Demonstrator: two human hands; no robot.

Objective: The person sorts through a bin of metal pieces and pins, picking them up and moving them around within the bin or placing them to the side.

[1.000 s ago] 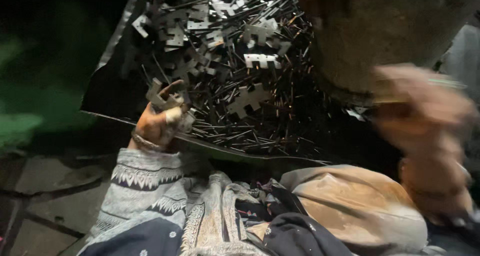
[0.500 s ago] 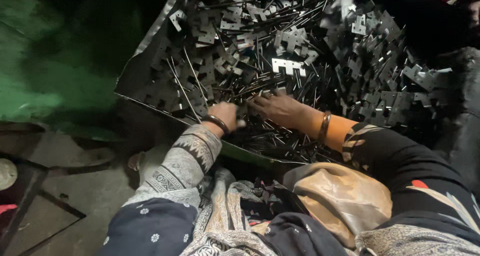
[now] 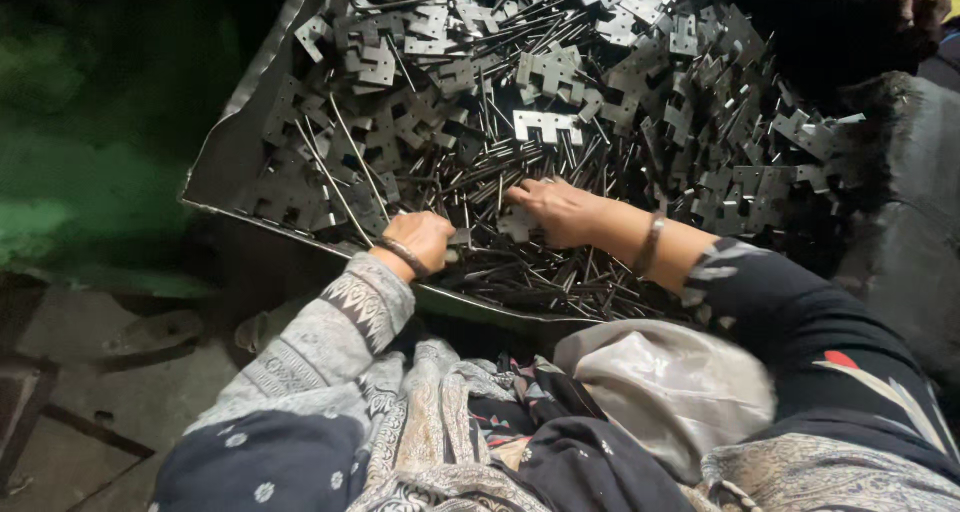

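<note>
Near edge of the metal tray (image 3: 235, 162): left hand (image 3: 422, 240) curled closed, contents hidden; right hand (image 3: 556, 210) flat, fingers (image 3: 522, 194) open, pressing thin steel pins (image 3: 560, 272). Farther back, flat notched hinge plates (image 3: 548, 124) heap up.

The left hand (image 3: 425, 238) wears 1 dark bangle above a grey patterned knit sleeve (image 3: 330, 337). The right hand (image 3: 560, 210) wears 1 bangle, possibly metal, above a dark sleeve (image 3: 800, 322) with red marks.

Dim, dark edges, slight blur, metal glints
</note>
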